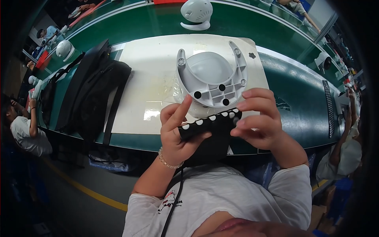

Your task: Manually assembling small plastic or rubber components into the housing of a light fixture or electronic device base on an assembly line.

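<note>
My left hand [177,136] grips a folded black sheet [213,125] with a row of white round spots along its upper edge. At the sheet's right end, my right hand [258,118] curls its fingers together. A small dark, blurred thing shows at those fingertips, too unclear to name. Just beyond both hands, a white plastic appliance [211,67] lies with its ribbed, U-shaped base facing up. Several black round foot pads [197,94] sit on the base's near part. My left index finger points up close to one of them.
A pale work mat [146,94] lies under the appliance on the green table. Black bags [94,91] lie at the left, and a dark perforated strip [328,108] at the right. Beyond, a green conveyor belt [150,23] bears white appliances [196,15]. Other people work at both sides.
</note>
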Motion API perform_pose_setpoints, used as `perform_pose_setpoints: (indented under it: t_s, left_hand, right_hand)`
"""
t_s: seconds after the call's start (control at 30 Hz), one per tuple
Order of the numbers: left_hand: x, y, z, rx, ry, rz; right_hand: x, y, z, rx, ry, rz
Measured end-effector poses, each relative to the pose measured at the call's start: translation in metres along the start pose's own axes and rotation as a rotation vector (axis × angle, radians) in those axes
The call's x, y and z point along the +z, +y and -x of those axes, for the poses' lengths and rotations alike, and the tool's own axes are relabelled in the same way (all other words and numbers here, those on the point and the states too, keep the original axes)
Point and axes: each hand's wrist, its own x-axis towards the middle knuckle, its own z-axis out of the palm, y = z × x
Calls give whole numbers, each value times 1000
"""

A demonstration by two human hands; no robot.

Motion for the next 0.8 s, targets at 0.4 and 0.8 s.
perform_pose_setpoints:
  t_s: [0.4, 0.8]
  left_hand:
    - [-1, -3, -1, 152, 10, -76]
    - [-1, 0, -2, 123, 24, -132]
  right_hand:
    - [4, -4, -12, 89, -155, 40]
    - [14, 0, 3, -270, 28, 110]
